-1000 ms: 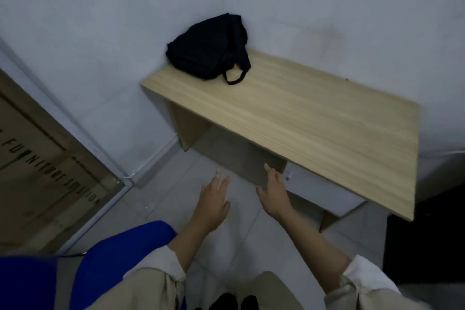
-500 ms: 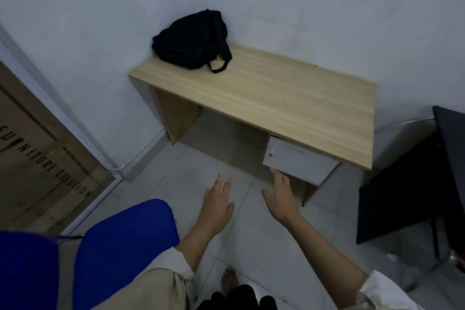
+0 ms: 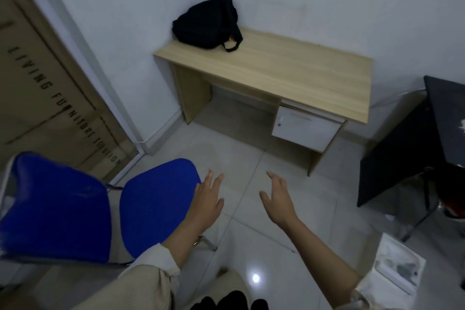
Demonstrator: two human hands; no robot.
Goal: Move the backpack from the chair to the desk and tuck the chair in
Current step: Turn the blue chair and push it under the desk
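Head view looks down into a room corner, and going left to right the first thing is the blue chair (image 3: 100, 209), standing on the tiled floor (image 3: 239, 158) well apart from the worktop (image 3: 289, 70). Its seat is bare, which fits a bag already lifted off it, and its seat front points toward the open space under the worktop, so a straight push looks like all it needs.

Next comes the left hand (image 3: 205, 205), palm down with fingers spread, holding nothing. It hovers just beside the seat's front edge; whether it touches the edge I cannot tell. It seems placed there to take hold of the chair.

Up at the back left corner of the worktop sits the black backpack (image 3: 207, 25), slumped against the wall, its strap loop lying on the wood toward the middle. Parked in the corner, it is braced by the wall and leaves the front edge free.

The right hand (image 3: 278, 200) hangs over bare floor, fingers apart and empty, apart from the left hand.

Under the worktop's right end hangs a white drawer unit (image 3: 305, 131), so the knee gap lies to the left, and the chair should aim there.

By my reckoning the bag step is done and the tuck-in is not yet begun.
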